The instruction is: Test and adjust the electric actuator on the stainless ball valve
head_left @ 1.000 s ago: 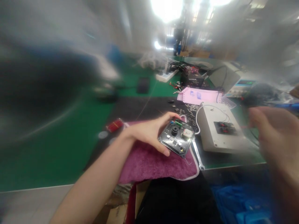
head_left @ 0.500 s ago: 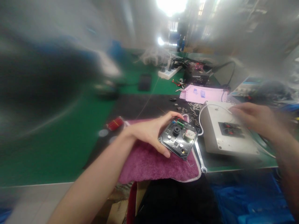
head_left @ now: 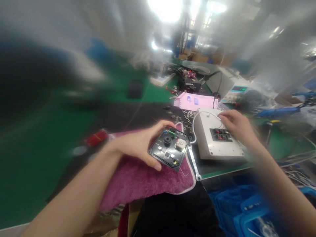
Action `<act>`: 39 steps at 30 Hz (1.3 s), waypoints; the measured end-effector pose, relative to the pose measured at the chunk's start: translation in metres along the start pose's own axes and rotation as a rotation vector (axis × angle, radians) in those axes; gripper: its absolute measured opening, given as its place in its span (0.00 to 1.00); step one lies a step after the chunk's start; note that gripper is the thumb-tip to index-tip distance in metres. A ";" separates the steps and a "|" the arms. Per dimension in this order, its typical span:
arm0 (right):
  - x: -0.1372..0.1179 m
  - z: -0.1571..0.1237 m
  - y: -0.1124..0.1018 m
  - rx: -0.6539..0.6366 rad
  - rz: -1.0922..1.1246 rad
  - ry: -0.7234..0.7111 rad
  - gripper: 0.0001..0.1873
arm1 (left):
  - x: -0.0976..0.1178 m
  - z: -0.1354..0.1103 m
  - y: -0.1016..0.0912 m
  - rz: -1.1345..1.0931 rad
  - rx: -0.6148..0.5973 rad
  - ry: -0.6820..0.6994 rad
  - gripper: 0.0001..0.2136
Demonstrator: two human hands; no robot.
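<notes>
My left hand grips a black circuit board by its left edge, thumb below and fingers over the top, tilted above a purple towel. The board carries a black round part, a white round part and a green block. My right hand rests with curled fingers on the top of a white box that has a black and red terminal block on its face. Whether those fingers pinch anything is unclear. A white cable loops from the box's far left corner.
A metal wrench lies between towel and box. Small metal parts and a pink sheet lie behind on the dark mat. Farther back are a power strip, a black device and a meter. Blue bins sit below the table's front edge.
My right hand came down from the blurred right side onto the white box and now rests near its terminal block. My left hand keeps its hold on the board. The view shifted right.
</notes>
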State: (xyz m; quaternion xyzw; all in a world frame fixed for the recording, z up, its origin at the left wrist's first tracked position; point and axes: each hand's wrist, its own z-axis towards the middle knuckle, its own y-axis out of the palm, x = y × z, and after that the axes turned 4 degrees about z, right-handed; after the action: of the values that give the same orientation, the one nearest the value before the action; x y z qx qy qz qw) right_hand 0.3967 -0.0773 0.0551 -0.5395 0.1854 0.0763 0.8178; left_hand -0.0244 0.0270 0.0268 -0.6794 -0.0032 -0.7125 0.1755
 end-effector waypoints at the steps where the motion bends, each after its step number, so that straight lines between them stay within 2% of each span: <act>1: 0.000 -0.001 0.001 0.008 0.003 -0.005 0.15 | 0.000 0.000 0.000 -0.001 0.000 -0.004 0.60; 10: -0.001 -0.005 0.002 0.014 -0.021 -0.008 0.17 | -0.003 0.003 -0.006 -0.017 0.039 0.068 0.60; 14: 0.003 -0.005 0.000 -0.009 -0.041 0.011 0.18 | -0.007 0.003 -0.008 -0.095 0.049 0.068 0.61; 22: 0.007 -0.003 0.000 -0.025 -0.080 0.021 0.19 | -0.014 0.005 -0.007 -0.268 0.074 0.059 0.55; 39: 0.006 -0.005 0.001 0.002 -0.084 0.040 0.20 | -0.015 0.004 -0.008 -0.249 0.064 0.055 0.55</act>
State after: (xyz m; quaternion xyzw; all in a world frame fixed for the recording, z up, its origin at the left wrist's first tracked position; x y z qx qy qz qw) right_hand 0.4004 -0.0820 0.0499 -0.5476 0.1791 0.0310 0.8168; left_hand -0.0222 0.0395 0.0143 -0.6480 -0.1055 -0.7467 0.1071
